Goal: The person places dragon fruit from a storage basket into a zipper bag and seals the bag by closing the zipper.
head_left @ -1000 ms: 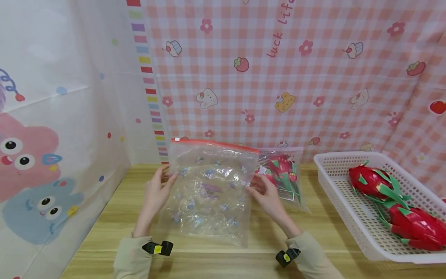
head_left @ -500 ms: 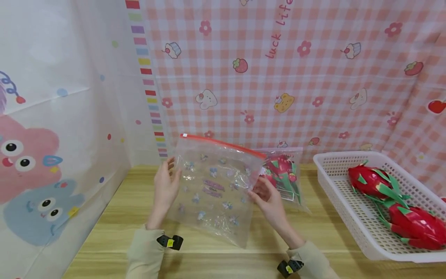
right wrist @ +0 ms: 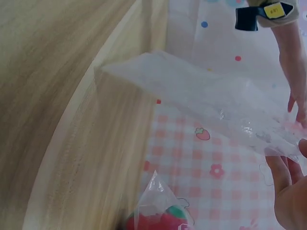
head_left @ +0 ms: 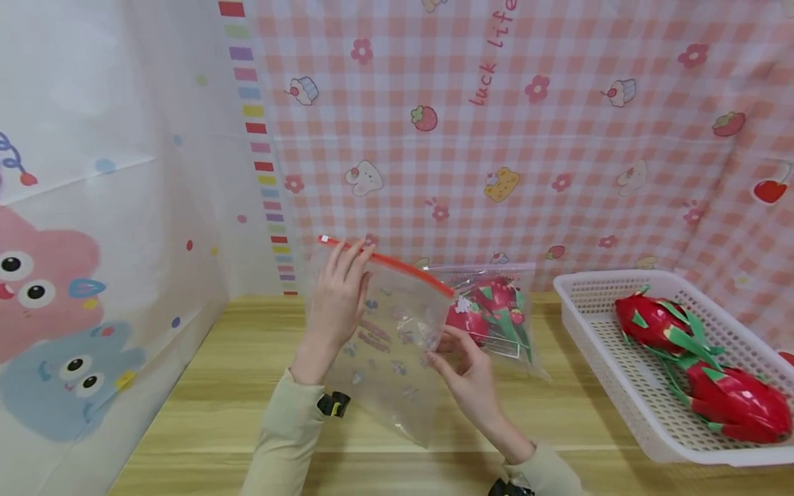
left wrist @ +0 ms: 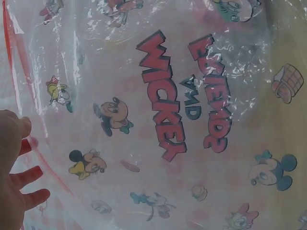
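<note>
A clear slider zip bag [head_left: 391,386] with cartoon prints and a red zip strip [head_left: 409,271] stands tilted over the table. My left hand [head_left: 338,296] lies across its upper left part, straight fingers reaching the red strip. In the left wrist view, that hand's fingertips [left wrist: 37,197] are spread beside the strip, and red lettering covers the bag's face. My right hand [head_left: 468,372] pinches the bag's right edge between thumb and fingers. The right wrist view shows the bag [right wrist: 206,96] edge-on, its lower corner pointing at the table.
Behind my right hand, a second clear bag [head_left: 527,320] holds red dragon fruits. To the right, a white perforated basket [head_left: 595,344] contains two more dragon fruits [head_left: 738,406]. A pink checked cloth [head_left: 459,138] hangs behind the wooden table [head_left: 205,413].
My left hand has moved from the bag's left edge up and right onto its front, near the red strip. The bag has turned, its right end dipping lower. My right hand keeps its pinch.
</note>
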`<state>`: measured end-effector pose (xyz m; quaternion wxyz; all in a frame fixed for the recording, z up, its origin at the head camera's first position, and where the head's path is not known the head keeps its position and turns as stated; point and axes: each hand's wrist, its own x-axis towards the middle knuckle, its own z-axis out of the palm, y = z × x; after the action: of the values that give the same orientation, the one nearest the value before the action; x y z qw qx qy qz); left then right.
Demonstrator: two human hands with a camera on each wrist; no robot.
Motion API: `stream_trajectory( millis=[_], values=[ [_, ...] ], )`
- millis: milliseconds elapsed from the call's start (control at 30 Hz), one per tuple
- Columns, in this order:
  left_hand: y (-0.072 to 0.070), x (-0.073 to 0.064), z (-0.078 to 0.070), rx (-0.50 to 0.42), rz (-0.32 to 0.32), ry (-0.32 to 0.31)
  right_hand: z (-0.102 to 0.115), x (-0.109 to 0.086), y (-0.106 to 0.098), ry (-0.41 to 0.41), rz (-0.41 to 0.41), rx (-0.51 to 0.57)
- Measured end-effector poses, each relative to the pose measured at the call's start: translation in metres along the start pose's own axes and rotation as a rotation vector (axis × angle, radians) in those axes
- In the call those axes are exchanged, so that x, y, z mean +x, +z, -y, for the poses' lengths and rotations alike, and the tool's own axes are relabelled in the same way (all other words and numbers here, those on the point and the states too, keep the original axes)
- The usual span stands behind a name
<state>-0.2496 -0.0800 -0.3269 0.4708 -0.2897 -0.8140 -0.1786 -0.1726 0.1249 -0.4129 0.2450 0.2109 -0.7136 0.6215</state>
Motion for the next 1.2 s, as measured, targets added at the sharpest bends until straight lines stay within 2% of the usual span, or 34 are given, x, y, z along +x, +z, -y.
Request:
stream_trajectory(
  millis=[200,333,433,533,633,767,867,933,1000,1067,1133,1200],
  values=[
    [0.003,-0.003,0.001,0.004,-0.038,0.020,0.000,-0.004,-0.001,-0.037,0.087,0.058],
    [0.004,-0.006,0.001,-0.030,-0.065,0.047,0.002,0.002,-0.008,-0.058,0.132,0.171],
    [0.005,-0.008,-0.001,-0.056,-0.067,0.080,0.009,0.021,-0.018,0.038,0.125,0.225],
    [0.007,-0.009,-0.005,-0.067,-0.071,0.126,0.019,0.049,-0.027,0.183,0.148,0.204],
    [0.011,-0.010,-0.010,-0.075,-0.069,0.177,0.029,0.073,-0.030,0.297,0.265,0.157],
    [0.016,-0.012,-0.017,-0.096,-0.059,0.218,0.040,0.091,-0.026,0.420,0.422,0.055],
    [0.020,-0.013,-0.021,-0.122,-0.056,0.196,0.045,0.095,-0.021,0.471,0.441,-0.021],
    [0.020,-0.014,-0.026,-0.165,-0.030,0.123,0.047,0.096,-0.019,0.477,0.425,-0.036],
    [0.019,-0.014,-0.032,-0.265,0.019,-0.036,0.047,0.094,-0.016,0.474,0.390,-0.049],
    [0.015,-0.013,-0.040,-0.368,0.095,-0.272,0.046,0.092,-0.014,0.469,0.359,-0.050],
    [0.010,-0.010,-0.050,-0.444,0.209,-0.538,0.045,0.090,-0.011,0.466,0.330,-0.056],
    [0.005,-0.005,-0.058,-0.474,0.328,-0.736,0.045,0.087,-0.008,0.464,0.305,-0.043]
  ],
)
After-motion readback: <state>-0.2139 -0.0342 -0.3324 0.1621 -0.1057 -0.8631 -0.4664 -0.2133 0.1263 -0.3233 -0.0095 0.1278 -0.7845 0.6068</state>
